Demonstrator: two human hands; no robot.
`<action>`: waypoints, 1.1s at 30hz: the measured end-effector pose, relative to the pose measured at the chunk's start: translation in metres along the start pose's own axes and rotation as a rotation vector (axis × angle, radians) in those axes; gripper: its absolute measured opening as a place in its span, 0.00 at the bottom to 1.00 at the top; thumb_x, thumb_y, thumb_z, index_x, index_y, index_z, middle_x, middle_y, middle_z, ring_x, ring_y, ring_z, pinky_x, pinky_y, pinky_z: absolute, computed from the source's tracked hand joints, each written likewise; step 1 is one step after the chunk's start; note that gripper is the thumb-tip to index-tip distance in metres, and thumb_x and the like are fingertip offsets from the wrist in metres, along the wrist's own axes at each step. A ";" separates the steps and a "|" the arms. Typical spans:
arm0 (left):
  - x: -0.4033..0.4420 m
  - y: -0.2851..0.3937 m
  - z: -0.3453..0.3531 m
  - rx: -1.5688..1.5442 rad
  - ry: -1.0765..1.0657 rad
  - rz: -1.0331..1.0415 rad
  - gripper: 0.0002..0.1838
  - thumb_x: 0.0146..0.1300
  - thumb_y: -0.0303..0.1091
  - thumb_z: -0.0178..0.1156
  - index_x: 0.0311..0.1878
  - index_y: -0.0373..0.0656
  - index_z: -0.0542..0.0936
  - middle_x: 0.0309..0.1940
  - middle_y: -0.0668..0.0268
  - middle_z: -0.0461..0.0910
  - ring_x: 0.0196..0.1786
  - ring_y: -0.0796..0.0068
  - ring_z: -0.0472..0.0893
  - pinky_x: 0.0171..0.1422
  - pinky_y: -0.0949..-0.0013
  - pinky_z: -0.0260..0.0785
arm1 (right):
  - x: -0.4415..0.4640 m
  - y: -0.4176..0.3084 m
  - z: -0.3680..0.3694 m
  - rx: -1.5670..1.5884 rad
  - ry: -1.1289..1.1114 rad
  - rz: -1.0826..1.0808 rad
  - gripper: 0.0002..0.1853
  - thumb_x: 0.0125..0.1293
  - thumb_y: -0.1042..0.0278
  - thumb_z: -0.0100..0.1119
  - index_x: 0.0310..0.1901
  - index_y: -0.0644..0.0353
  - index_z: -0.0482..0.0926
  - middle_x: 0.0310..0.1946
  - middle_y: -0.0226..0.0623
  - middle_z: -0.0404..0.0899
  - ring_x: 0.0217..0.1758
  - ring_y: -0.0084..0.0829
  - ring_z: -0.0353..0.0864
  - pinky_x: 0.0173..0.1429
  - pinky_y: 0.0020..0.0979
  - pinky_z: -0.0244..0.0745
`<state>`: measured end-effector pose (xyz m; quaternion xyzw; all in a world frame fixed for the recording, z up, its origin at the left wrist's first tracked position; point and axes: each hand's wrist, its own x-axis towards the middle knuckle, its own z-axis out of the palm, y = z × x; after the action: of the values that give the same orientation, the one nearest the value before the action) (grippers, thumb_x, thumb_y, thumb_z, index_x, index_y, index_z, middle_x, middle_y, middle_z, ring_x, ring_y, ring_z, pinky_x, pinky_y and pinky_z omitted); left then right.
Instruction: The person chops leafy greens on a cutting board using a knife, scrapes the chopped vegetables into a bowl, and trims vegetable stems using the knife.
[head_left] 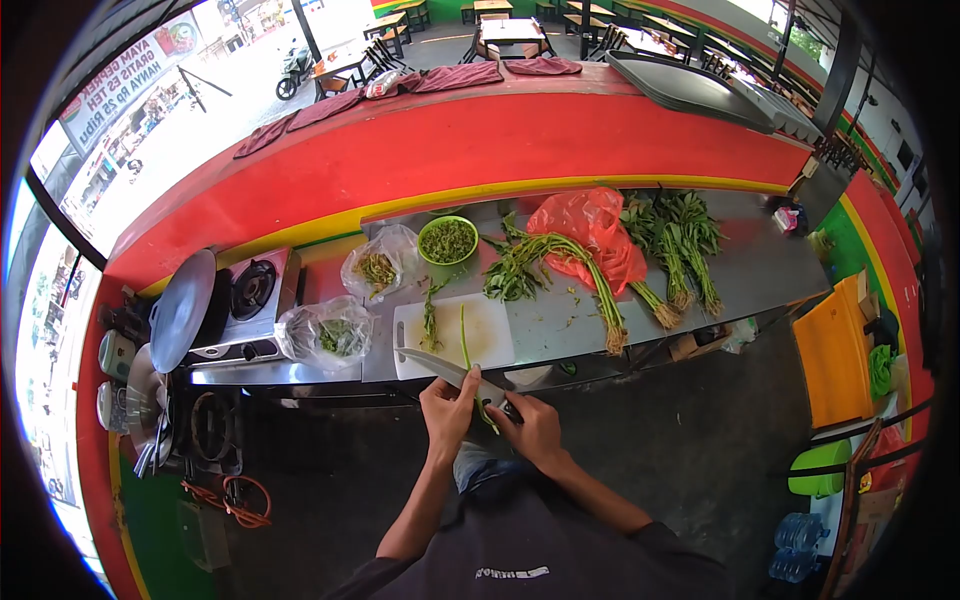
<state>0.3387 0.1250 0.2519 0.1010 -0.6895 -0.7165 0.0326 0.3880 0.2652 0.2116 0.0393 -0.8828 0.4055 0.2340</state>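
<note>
My left hand [447, 408] pinches a long green vegetable stalk [464, 335], which stands up past the fingertips and trails down between my hands. My right hand [533, 428] is closed around the dark handle of a kitchen knife [440, 367]. Its wide blade points left, crossing the stalk just above my left fingers. Both hands are just in front of the counter edge, near a white cutting board [492, 345]. A leafy sprig [430, 318] lies on the board's left side. Behind the board is a green bowl [447, 261] of chopped greens.
Rooted bunches of leafy greens [685, 250] and a red plastic bag [590, 225] lie on the metal counter [750, 255]. Left of the board are two clear plastic bags [325, 332] with greens, a gas stove [255, 290] and a large pan [183, 310]. A red wall [450, 140] rises behind.
</note>
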 end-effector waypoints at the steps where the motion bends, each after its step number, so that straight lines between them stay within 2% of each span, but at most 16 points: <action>1: 0.002 0.002 -0.002 0.054 0.011 -0.033 0.14 0.67 0.36 0.71 0.34 0.32 0.85 0.23 0.71 0.82 0.26 0.89 0.74 0.30 0.79 0.63 | 0.000 -0.002 -0.001 0.012 -0.007 0.006 0.23 0.63 0.48 0.72 0.42 0.66 0.86 0.28 0.47 0.85 0.28 0.45 0.86 0.32 0.40 0.80; 3: 0.008 0.001 -0.005 0.062 0.015 -0.047 0.14 0.67 0.36 0.71 0.33 0.32 0.86 0.24 0.71 0.83 0.27 0.89 0.74 0.31 0.79 0.64 | 0.000 -0.002 -0.002 0.023 -0.011 0.012 0.23 0.63 0.48 0.72 0.42 0.66 0.86 0.28 0.47 0.85 0.28 0.45 0.86 0.32 0.40 0.80; 5: 0.017 0.002 -0.007 -0.020 0.095 0.052 0.14 0.67 0.35 0.71 0.33 0.32 0.86 0.25 0.71 0.83 0.27 0.89 0.74 0.31 0.78 0.65 | -0.002 0.001 -0.002 0.014 0.009 0.003 0.24 0.63 0.47 0.71 0.42 0.65 0.86 0.27 0.47 0.85 0.28 0.45 0.86 0.31 0.40 0.80; 11: 0.030 0.011 -0.019 -0.058 0.104 0.088 0.12 0.67 0.35 0.70 0.34 0.33 0.86 0.25 0.75 0.81 0.27 0.90 0.71 0.31 0.78 0.60 | -0.009 0.009 -0.007 -0.008 -0.004 0.035 0.24 0.63 0.46 0.71 0.42 0.65 0.86 0.25 0.45 0.83 0.25 0.44 0.84 0.29 0.40 0.79; 14: 0.025 -0.001 -0.017 -0.050 0.089 0.071 0.13 0.67 0.35 0.71 0.31 0.35 0.84 0.24 0.75 0.80 0.26 0.90 0.70 0.31 0.79 0.59 | -0.007 0.008 -0.009 -0.018 -0.021 0.050 0.24 0.63 0.46 0.71 0.41 0.65 0.86 0.24 0.44 0.82 0.24 0.44 0.84 0.29 0.39 0.78; 16: 0.021 -0.014 -0.016 0.030 0.042 0.023 0.10 0.68 0.33 0.70 0.36 0.35 0.85 0.29 0.72 0.84 0.30 0.88 0.76 0.35 0.79 0.66 | -0.003 0.006 -0.009 -0.010 0.000 0.037 0.24 0.63 0.46 0.71 0.41 0.65 0.86 0.24 0.44 0.83 0.24 0.43 0.84 0.29 0.39 0.78; 17: 0.015 -0.013 -0.011 0.030 0.043 0.024 0.10 0.68 0.33 0.70 0.36 0.35 0.85 0.29 0.72 0.84 0.30 0.88 0.76 0.35 0.79 0.66 | -0.001 0.006 -0.009 -0.003 0.018 0.022 0.24 0.63 0.46 0.71 0.42 0.65 0.86 0.24 0.44 0.83 0.25 0.43 0.84 0.29 0.39 0.78; 19: 0.002 -0.009 0.002 -0.050 0.011 0.029 0.17 0.67 0.37 0.71 0.26 0.38 0.80 0.20 0.75 0.77 0.24 0.91 0.70 0.29 0.80 0.59 | 0.003 0.005 -0.009 -0.002 0.022 0.019 0.24 0.63 0.46 0.71 0.42 0.65 0.86 0.25 0.44 0.83 0.25 0.43 0.84 0.30 0.39 0.78; 24: -0.006 -0.014 0.006 -0.041 -0.055 -0.027 0.14 0.67 0.36 0.71 0.30 0.37 0.82 0.23 0.74 0.81 0.26 0.91 0.74 0.31 0.80 0.63 | 0.005 0.011 -0.004 0.011 0.027 0.016 0.24 0.63 0.46 0.71 0.42 0.65 0.86 0.26 0.44 0.83 0.27 0.43 0.85 0.32 0.40 0.79; 29: 0.001 -0.008 0.007 -0.074 -0.007 0.020 0.12 0.67 0.35 0.70 0.38 0.33 0.85 0.27 0.71 0.83 0.30 0.88 0.77 0.34 0.80 0.67 | 0.006 0.005 -0.007 0.011 0.008 0.012 0.24 0.63 0.47 0.71 0.43 0.66 0.86 0.27 0.46 0.84 0.27 0.44 0.85 0.32 0.40 0.79; 33: 0.012 -0.003 0.005 -0.047 0.069 0.081 0.13 0.67 0.36 0.71 0.38 0.32 0.86 0.27 0.71 0.83 0.29 0.87 0.76 0.33 0.79 0.65 | 0.000 0.011 -0.003 0.016 0.016 -0.001 0.24 0.63 0.47 0.71 0.43 0.65 0.86 0.26 0.46 0.84 0.27 0.44 0.85 0.31 0.39 0.79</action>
<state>0.3257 0.1281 0.2480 0.0970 -0.6745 -0.7266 0.0876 0.3863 0.2744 0.2059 0.0382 -0.8775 0.4130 0.2409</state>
